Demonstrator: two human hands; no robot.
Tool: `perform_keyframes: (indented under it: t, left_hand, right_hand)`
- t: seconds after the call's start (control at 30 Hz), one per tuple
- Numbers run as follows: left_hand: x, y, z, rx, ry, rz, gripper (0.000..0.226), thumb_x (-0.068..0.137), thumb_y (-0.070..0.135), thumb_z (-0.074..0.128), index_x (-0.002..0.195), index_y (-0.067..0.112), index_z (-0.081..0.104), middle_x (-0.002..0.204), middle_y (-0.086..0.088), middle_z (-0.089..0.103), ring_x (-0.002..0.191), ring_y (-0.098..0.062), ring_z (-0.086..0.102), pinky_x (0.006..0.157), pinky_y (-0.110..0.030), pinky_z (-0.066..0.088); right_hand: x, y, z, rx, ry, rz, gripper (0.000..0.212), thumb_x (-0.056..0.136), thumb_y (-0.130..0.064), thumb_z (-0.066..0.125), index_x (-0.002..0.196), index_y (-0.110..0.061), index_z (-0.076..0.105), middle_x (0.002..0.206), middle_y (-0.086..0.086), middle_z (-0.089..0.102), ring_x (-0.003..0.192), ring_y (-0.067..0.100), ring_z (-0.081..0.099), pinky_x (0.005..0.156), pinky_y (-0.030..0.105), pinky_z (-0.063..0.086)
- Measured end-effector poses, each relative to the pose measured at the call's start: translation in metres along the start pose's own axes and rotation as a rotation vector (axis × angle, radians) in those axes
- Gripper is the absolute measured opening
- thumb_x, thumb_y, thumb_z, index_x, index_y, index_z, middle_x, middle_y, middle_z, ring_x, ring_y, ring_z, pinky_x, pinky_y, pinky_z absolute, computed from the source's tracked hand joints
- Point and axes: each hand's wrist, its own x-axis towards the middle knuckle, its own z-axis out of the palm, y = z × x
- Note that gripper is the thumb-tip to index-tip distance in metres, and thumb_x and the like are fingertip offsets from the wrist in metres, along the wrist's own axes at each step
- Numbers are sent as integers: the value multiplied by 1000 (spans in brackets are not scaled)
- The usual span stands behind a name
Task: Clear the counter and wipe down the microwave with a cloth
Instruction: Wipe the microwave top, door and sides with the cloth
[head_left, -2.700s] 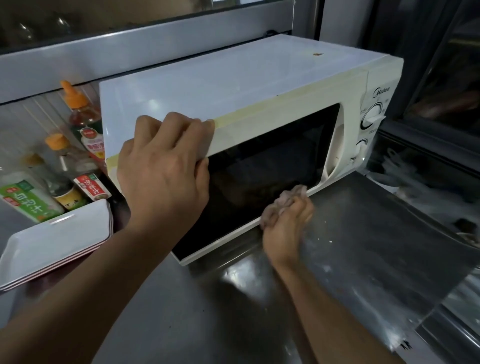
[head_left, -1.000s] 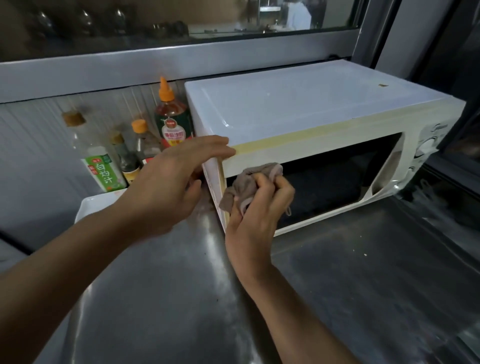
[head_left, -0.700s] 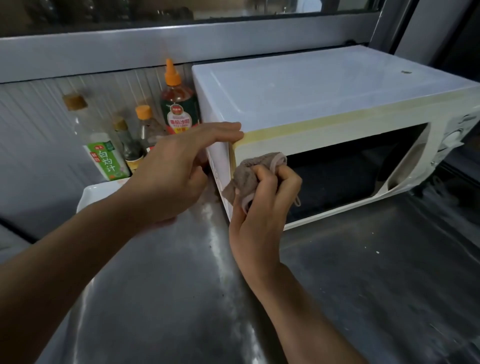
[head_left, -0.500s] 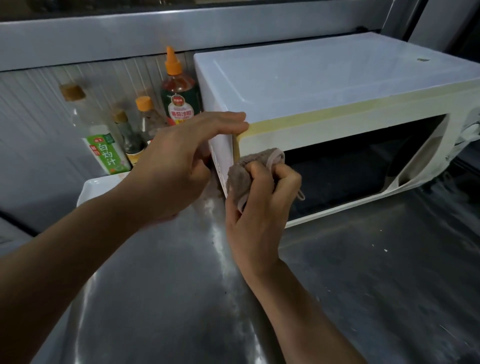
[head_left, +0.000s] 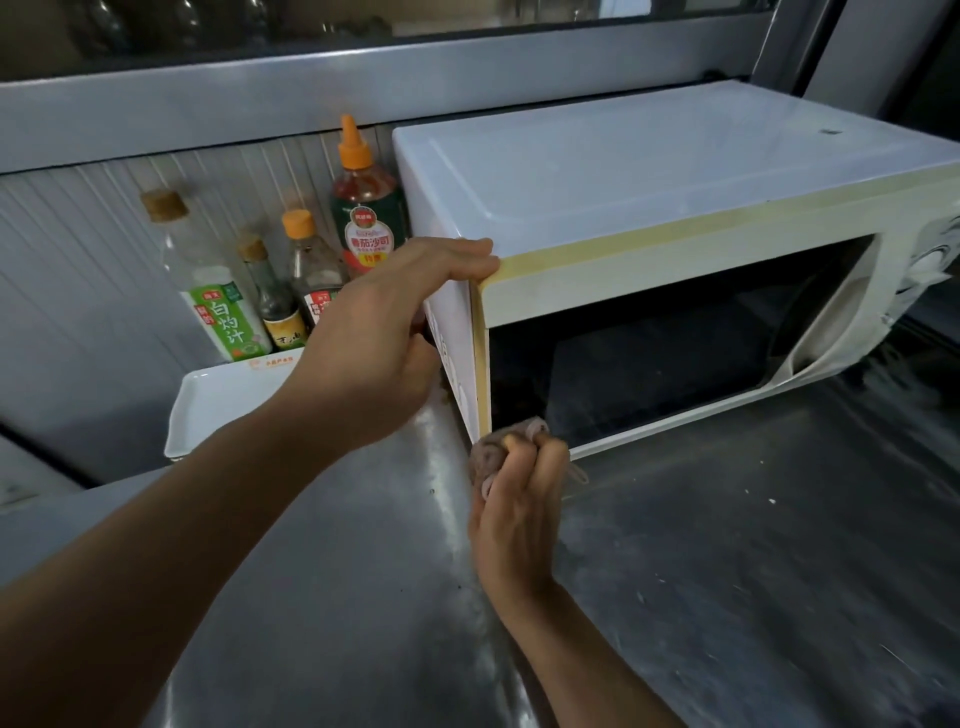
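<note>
Your right hand (head_left: 519, 499) has dropped with the cloth (head_left: 491, 454) from the upper left corner of the microwave door, where it was half a second ago, to the lower left corner, while your left hand (head_left: 384, 343) has stayed at the top front-left corner.

The steel counter (head_left: 727, 571) fills the lower half of the view, streaked with reflections and a few pale specks. On it sits the white microwave (head_left: 623, 176), its dark door (head_left: 649, 358) closed and its front trim yellowed (the control dials at the far right are cut off by the frame edge). Your left hand lies against the microwave's left side, fingers extended along the top edge and touching it, not curled round anything. Your right hand has its fingers curled round the bunched, greyish-pink cloth, pressing it against the bottom left corner of the door frame, just above the counter.

Left of the microwave a white tray (head_left: 223, 405) rests on the counter. Behind it, against the ribbed wall, stand four bottles: a green-labelled bottle (head_left: 218, 306), a small dark bottle (head_left: 275, 306), an orange-capped bottle (head_left: 311, 275), and a red sauce bottle (head_left: 366, 218) just beside the microwave.
</note>
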Motion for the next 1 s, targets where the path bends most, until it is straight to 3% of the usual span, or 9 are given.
perform_keyframes:
  t: [0.2, 0.3, 0.43, 0.6, 0.7, 0.77, 0.83, 0.93, 1.0]
  left_hand:
    - [0, -1, -5, 23, -46, 17, 73, 65, -16, 44, 131, 16, 52, 140, 7, 47, 133, -4, 38, 110, -13, 25]
    - [0, -2, -5, 30, -47, 48, 67, 69, -11, 46, 130, 15, 52, 139, 5, 48, 131, -3, 38, 110, -11, 25]
    - [-1, -5, 0, 15, -25, 23, 67, 70, -15, 52, 129, 17, 53, 138, 9, 48, 129, 2, 37, 105, -5, 25]
    - [-1, -5, 4, 8, 1, 1, 66, 73, -12, 54, 129, 22, 52, 139, 9, 48, 132, -3, 38, 106, -13, 30]
    - [-1, -2, 2, -12, 3, 4, 63, 73, -10, 53, 126, 22, 54, 137, 9, 49, 125, -5, 46, 100, -10, 35]
    - [0, 0, 2, -28, 8, 9, 59, 71, -6, 52, 124, 20, 56, 134, 11, 51, 111, -14, 56, 90, -23, 45]
    - [2, 3, 3, -33, 32, 10, 53, 70, 1, 51, 120, 18, 58, 131, 10, 53, 111, -12, 56, 88, -31, 46]
    - [3, 5, 9, -37, 81, -6, 42, 75, 8, 53, 117, 16, 59, 127, 7, 55, 119, -3, 47, 95, -23, 41]
    - [3, 5, 12, -40, 104, -10, 37, 79, 12, 56, 115, 15, 59, 124, 11, 53, 118, -1, 46, 95, -21, 40]
  right_hand:
    - [65, -45, -18, 183, 294, -30, 25, 85, -8, 69, 102, -3, 53, 106, 22, 53, 100, 30, 59, 85, 32, 53]
    - [54, -36, -6, 140, 298, -74, 36, 82, -5, 70, 109, -8, 46, 116, 16, 41, 104, 28, 55, 91, 29, 50]
    - [10, -2, 17, 39, 162, -48, 48, 72, -3, 74, 108, -10, 43, 112, 13, 38, 93, 25, 48, 74, 32, 53]
    - [-32, 25, 30, -118, -117, 7, 57, 65, -8, 83, 104, -7, 42, 102, 21, 59, 83, 31, 60, 69, 35, 54]
    - [-20, 16, 18, -23, -63, 9, 44, 71, -7, 80, 98, -7, 45, 106, 13, 44, 87, 27, 58, 71, 35, 55]
    - [1, 10, 5, 96, 21, -39, 41, 75, -7, 77, 102, -6, 46, 110, 11, 36, 95, 29, 55, 78, 36, 54]
    - [29, 5, -7, 166, 111, -112, 41, 78, -11, 75, 107, -7, 46, 115, 10, 35, 101, 30, 51, 86, 35, 49]
    - [56, 10, -23, 139, 142, -227, 39, 84, -20, 71, 111, -9, 45, 120, 13, 35, 105, 29, 50, 91, 33, 47]
    - [71, 29, -32, 84, 139, -184, 40, 86, -21, 67, 115, -10, 42, 124, 20, 36, 109, 32, 46, 93, 39, 44]
